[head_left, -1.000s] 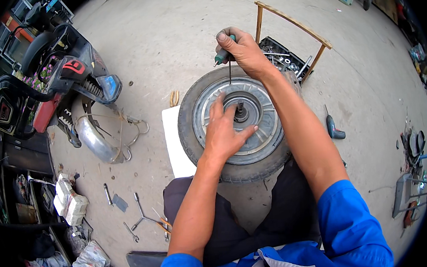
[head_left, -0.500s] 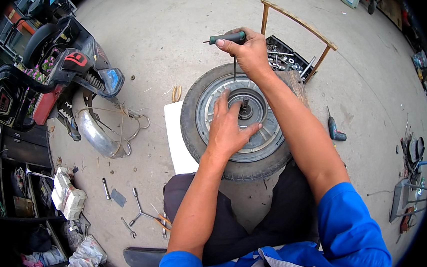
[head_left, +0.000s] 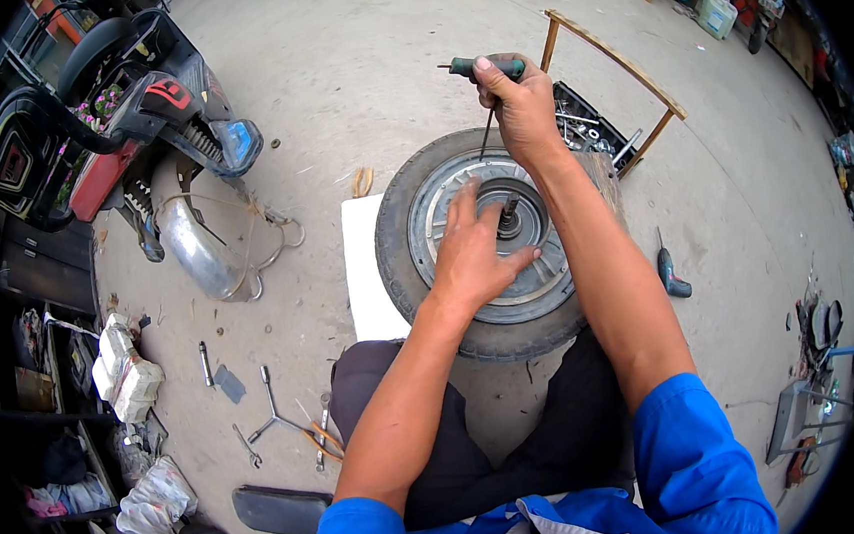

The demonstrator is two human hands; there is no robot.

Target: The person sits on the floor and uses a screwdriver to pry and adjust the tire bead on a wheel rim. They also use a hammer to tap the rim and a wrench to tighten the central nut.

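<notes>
A scooter-type wheel lies flat between my knees, its black tyre (head_left: 400, 239) around a grey metal hub (head_left: 546, 280). An axle stub (head_left: 511, 208) stands up at the hub's centre. My right hand (head_left: 527, 113) is closed on the green and black grip of a T-handle hex key (head_left: 505, 67), above the wheel's far side. The key's thin shaft points down to the hub's far rim; whether its tip sits in a bolt is too small to tell. My left hand (head_left: 473, 258) rests on the hub with fingers spread, left of the axle, holding nothing.
Beyond the wheel stand a toolbox (head_left: 584, 126) and a wooden frame (head_left: 621, 56). A cordless-looking driver (head_left: 670, 270) lies at right. A three-way wrench (head_left: 276, 411), pliers (head_left: 322, 440) and spanners lie at left, near a partly dismantled scooter (head_left: 160, 127). White board (head_left: 370, 302) lies beneath the wheel.
The whole view has shifted a little, so the wheel sits slightly farther right. My right hand keeps its grip on the hex key, and my left stays spread on the hub.
</notes>
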